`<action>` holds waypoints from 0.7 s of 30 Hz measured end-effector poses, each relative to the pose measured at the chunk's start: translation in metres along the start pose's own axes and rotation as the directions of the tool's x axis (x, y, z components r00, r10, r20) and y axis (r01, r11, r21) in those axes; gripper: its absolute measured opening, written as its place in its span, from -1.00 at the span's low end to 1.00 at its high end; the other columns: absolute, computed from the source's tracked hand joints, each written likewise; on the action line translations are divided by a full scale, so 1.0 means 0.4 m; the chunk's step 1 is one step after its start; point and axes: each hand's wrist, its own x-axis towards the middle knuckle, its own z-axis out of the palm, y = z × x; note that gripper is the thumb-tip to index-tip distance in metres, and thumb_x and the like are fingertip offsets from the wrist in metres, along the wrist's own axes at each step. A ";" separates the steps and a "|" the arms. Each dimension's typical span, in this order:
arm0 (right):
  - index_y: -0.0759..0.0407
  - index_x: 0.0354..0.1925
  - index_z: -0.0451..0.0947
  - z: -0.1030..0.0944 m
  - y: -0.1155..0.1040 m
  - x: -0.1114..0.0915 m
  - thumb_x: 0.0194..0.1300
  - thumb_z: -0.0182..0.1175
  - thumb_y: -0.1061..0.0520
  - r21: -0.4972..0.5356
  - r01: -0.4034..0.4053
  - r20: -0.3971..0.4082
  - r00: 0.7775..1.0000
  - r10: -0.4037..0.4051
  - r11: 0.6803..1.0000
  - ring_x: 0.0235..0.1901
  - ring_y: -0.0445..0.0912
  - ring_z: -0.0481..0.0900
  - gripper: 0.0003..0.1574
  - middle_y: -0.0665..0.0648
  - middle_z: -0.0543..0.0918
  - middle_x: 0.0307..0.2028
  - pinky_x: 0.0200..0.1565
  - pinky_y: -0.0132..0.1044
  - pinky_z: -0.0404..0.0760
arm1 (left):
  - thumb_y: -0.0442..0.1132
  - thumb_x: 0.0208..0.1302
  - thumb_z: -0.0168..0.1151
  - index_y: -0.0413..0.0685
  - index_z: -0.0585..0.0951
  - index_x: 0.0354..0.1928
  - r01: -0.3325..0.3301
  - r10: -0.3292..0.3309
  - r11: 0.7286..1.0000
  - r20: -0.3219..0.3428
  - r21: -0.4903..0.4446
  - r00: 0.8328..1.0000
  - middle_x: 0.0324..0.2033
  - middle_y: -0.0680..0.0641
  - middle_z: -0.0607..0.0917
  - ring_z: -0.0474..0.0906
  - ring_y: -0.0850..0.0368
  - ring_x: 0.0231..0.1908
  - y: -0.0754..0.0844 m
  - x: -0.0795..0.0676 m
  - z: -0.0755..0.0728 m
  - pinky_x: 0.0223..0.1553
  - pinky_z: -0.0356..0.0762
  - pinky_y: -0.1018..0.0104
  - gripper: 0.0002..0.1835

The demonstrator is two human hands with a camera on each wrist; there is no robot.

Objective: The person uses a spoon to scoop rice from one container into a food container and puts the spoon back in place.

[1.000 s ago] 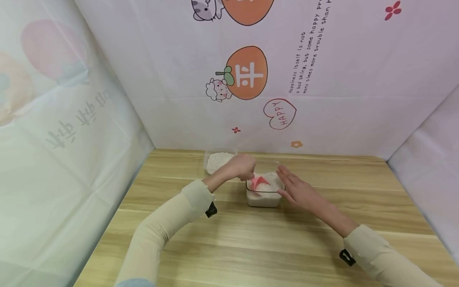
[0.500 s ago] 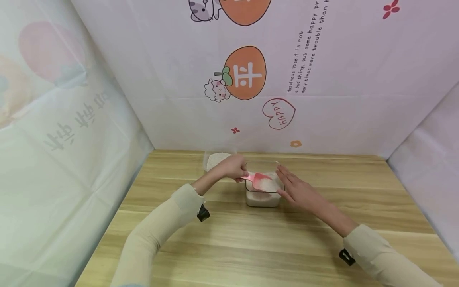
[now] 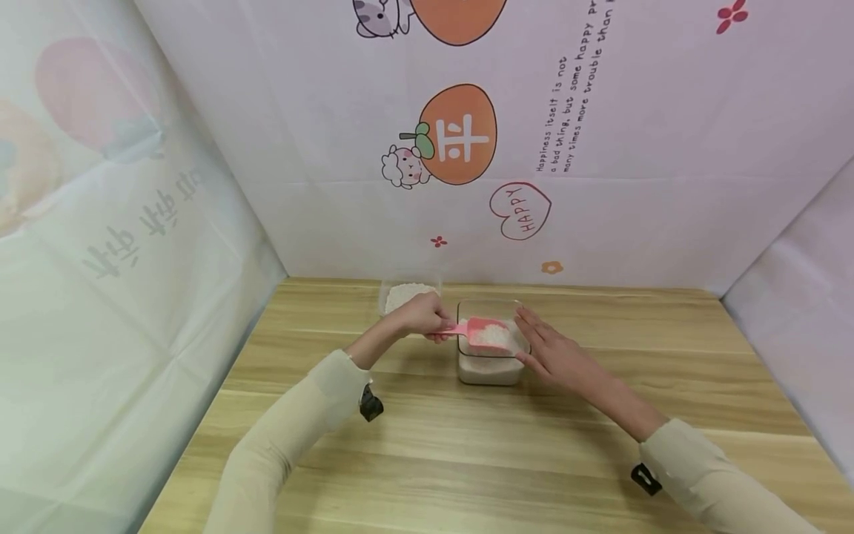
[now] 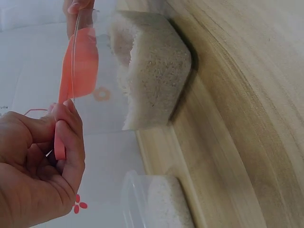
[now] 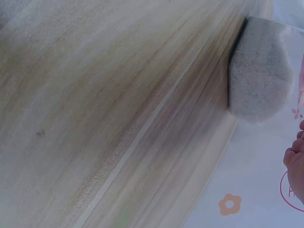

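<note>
My left hand grips the handle of a pink scoop, fingers curled round it, as the left wrist view also shows. White rice lies in the scoop's bowl, which is level over a clear square container. That container holds more rice, its surface uneven with a hollow in the left wrist view. On the container's right side, my right hand rests with straight fingers against the rim. Only part of the right hand's fingers shows at the edge of the right wrist view.
Behind my left hand stands a clear plastic tub with white grains in it, partly hidden by the hand. Both containers stand on a wood-grain table. A printed white cloth rises right behind the table's far edge.
The scoop has come up out of the rice and levelled, now carrying a load of rice. My left hand has shifted left and turned. My right hand has stayed at the container.
</note>
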 end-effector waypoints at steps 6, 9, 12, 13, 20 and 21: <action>0.37 0.38 0.02 -0.002 -0.003 0.001 0.40 -0.07 -0.14 0.004 0.001 -0.005 1.000 -0.001 1.000 0.37 0.14 0.08 -0.17 0.31 0.02 0.42 0.18 0.04 0.34 | -0.33 0.29 0.12 -0.35 0.69 -0.34 0.010 -0.010 0.995 -0.002 -0.098 1.000 -0.51 -0.27 0.70 0.58 0.22 -0.63 -0.008 -0.015 -0.008 -0.38 0.62 0.19 -0.78; 0.37 0.38 0.02 -0.004 -0.003 0.001 0.40 -0.08 -0.15 0.002 -0.001 -0.003 1.000 0.001 1.000 0.38 0.13 0.06 -0.17 0.29 0.01 0.42 0.19 0.04 0.33 | -0.34 0.29 0.11 -0.31 0.69 -0.36 0.007 -0.007 0.993 -0.004 -0.119 1.000 -0.46 -0.34 0.69 0.58 0.21 -0.62 -0.011 -0.019 -0.011 -0.43 0.61 0.25 -0.78; 0.37 0.38 0.02 -0.004 -0.003 0.001 0.40 -0.08 -0.15 0.000 0.003 -0.007 1.000 -0.003 1.000 0.38 0.13 0.05 -0.17 0.29 0.01 0.42 0.19 0.04 0.33 | -0.35 0.30 0.10 -0.30 0.69 -0.39 0.009 -0.010 0.990 -0.008 -0.144 1.000 -0.52 -0.27 0.69 0.57 0.21 -0.61 -0.018 -0.023 -0.013 -0.43 0.61 0.27 -0.78; 0.37 0.38 0.02 -0.004 -0.003 0.001 0.40 -0.07 -0.14 -0.002 0.004 -0.008 1.000 -0.004 1.000 0.38 0.13 0.06 -0.17 0.30 0.01 0.42 0.19 0.03 0.33 | -0.35 0.30 0.10 -0.30 0.69 -0.40 0.011 -0.012 0.988 -0.008 -0.155 1.000 -0.55 -0.23 0.68 0.57 0.22 -0.61 -0.020 -0.024 -0.014 -0.44 0.60 0.29 -0.78; 0.36 0.38 0.01 -0.006 -0.004 0.000 0.41 -0.08 -0.14 0.010 0.000 0.001 1.000 0.000 1.000 0.39 0.13 0.04 -0.17 0.29 -0.01 0.43 0.20 0.04 0.32 | -0.33 0.31 0.10 -0.29 0.70 -0.40 0.024 -0.031 0.982 -0.032 -0.188 0.999 -0.64 -0.02 0.65 0.57 0.23 -0.62 -0.039 -0.037 -0.022 -0.35 0.62 0.18 -0.76; 0.37 0.38 0.01 -0.006 -0.004 0.000 0.41 -0.08 -0.14 0.010 0.000 0.002 1.000 0.000 1.000 0.39 0.13 0.04 -0.17 0.29 -0.01 0.42 0.20 0.04 0.32 | -0.33 0.31 0.10 -0.29 0.70 -0.40 0.026 -0.033 0.981 -0.035 -0.191 0.999 -0.64 -0.02 0.65 0.59 0.19 -0.61 -0.041 -0.039 -0.023 -0.34 0.62 0.16 -0.76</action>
